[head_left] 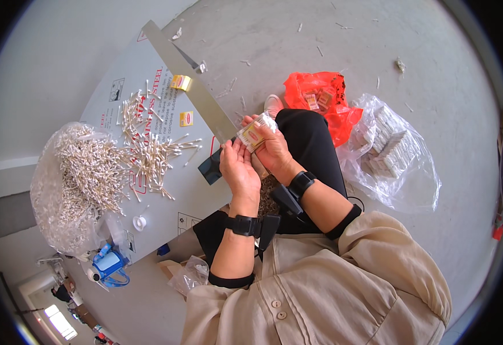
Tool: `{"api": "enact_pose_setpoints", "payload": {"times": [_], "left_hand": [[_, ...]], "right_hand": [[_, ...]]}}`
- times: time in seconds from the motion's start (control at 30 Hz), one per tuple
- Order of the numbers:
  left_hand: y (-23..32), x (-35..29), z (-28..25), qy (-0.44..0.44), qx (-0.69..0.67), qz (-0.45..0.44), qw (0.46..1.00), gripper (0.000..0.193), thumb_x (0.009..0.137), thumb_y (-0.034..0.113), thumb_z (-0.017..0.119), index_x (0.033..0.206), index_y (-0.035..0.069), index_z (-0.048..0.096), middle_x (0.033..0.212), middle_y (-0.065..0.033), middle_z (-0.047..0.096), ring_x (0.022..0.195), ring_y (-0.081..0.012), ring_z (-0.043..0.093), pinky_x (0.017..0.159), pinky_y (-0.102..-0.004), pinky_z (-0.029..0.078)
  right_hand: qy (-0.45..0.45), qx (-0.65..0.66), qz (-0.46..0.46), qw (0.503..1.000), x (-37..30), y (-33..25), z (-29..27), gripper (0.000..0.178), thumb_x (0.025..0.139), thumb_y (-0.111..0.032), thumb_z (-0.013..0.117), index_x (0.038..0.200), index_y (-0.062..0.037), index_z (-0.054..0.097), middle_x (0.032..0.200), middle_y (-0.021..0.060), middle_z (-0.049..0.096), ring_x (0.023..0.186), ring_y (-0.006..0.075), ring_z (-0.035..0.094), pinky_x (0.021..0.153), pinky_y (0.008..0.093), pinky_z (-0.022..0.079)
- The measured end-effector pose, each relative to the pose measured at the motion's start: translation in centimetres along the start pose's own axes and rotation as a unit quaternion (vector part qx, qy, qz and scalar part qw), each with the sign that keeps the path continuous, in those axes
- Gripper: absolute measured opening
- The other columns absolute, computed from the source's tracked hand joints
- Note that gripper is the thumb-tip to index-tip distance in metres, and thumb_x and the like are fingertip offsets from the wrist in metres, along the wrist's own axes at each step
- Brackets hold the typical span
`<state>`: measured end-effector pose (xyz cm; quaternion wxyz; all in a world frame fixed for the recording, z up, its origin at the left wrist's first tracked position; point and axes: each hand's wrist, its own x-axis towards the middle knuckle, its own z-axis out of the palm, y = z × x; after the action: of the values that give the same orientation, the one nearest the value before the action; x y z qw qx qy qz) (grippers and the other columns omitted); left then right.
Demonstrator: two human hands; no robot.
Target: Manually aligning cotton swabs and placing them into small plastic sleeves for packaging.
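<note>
Step in hand: by the look of it, closing up a small clear packet of cotton swabs point(255, 133) — a judgement from how both hands meet on it.
Packet: held in the air over the person's lap, just off the near edge of the grey board point(165, 190), with its red-and-yellow label facing up.
Left hand point(238, 167): palm turned up, fingers curled gently, their tips touching the packet's lower edge; it supports rather than grips.
Right hand point(271, 146): wrapped around the packet from the far side, thumb and fingers pinching it so it cannot slide.
Doing it well: the swabs probably want to lie parallel and flush before the flap is pressed — a stray stem would likely stop the packet from closing flat. Keeping the label side up lets the person check alignment.
Grip advice: light pressure seems best, since thin film would crease and the stems may bend.
Loose swabs point(148, 152): scattered across the board to the left, within easy reach of the left hand.
Bulk bag of swabs point(73, 184): a large clear bag at the board's left end, brim-full.
Spare labels point(186, 118): two small yellow tags on the board near the metal ruler point(188, 80).
Finished packets point(392, 149): stacked in a clear bag on the floor to the right, beside a red bag point(320, 98).
</note>
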<state>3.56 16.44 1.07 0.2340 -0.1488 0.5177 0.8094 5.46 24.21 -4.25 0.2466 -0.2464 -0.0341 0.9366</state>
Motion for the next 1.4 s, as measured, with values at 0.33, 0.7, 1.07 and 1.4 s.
{"api": "enact_pose_setpoints", "payload": {"times": [0.33,0.7,1.07,1.4], "left_hand": [[1.3,0.6,-1.7,-0.001,-0.001,-0.053,0.999,0.065,0.102,0.041,0.04,0.138,-0.011,0.027,0.133,-0.03,0.045,0.12,-0.0348,0.051,0.104,-0.0452,0.04],[2.4,2.0,-2.3,-0.095,0.04,-0.108,0.989,0.064,0.102,0.046,0.039,0.138,-0.006,0.031,0.126,-0.0284,0.052,0.114,-0.034,0.054,0.101,-0.045,0.042],[1.6,2.3,-2.5,-0.08,-0.107,-0.086,0.987,0.062,0.102,0.046,0.037,0.138,-0.004,0.03,0.132,-0.0291,0.047,0.122,-0.0367,0.049,0.11,-0.0481,0.037],[1.7,1.8,-1.9,-0.105,0.019,-0.081,0.991,0.065,0.104,0.043,0.035,0.142,-0.008,0.024,0.138,-0.0307,0.042,0.127,-0.036,0.046,0.109,-0.047,0.036]], "right_hand": [[0.01,-0.01,0.022,1.0,-0.5,-0.4,0.7,0.036,0.086,0.001,0.064,0.12,0.0002,0.052,0.119,0.0158,0.063,0.117,0.03,0.057,0.104,0.0429,0.045],[-0.004,-0.069,-0.031,0.997,-0.1,0.7,0.2,0.036,0.084,0.001,0.066,0.119,0.0008,0.055,0.119,0.0148,0.064,0.115,0.0299,0.059,0.102,0.0432,0.046],[0.034,0.008,-0.009,0.999,0.2,-0.2,0.9,0.024,0.089,-0.008,0.064,0.112,-0.0008,0.058,0.11,0.0142,0.067,0.109,0.0301,0.063,0.096,0.0427,0.05],[0.014,-0.012,-0.02,1.0,0.5,0.2,0.0,0.027,0.088,-0.003,0.064,0.114,0.0006,0.057,0.112,0.0155,0.066,0.109,0.0306,0.062,0.097,0.043,0.049]]}}
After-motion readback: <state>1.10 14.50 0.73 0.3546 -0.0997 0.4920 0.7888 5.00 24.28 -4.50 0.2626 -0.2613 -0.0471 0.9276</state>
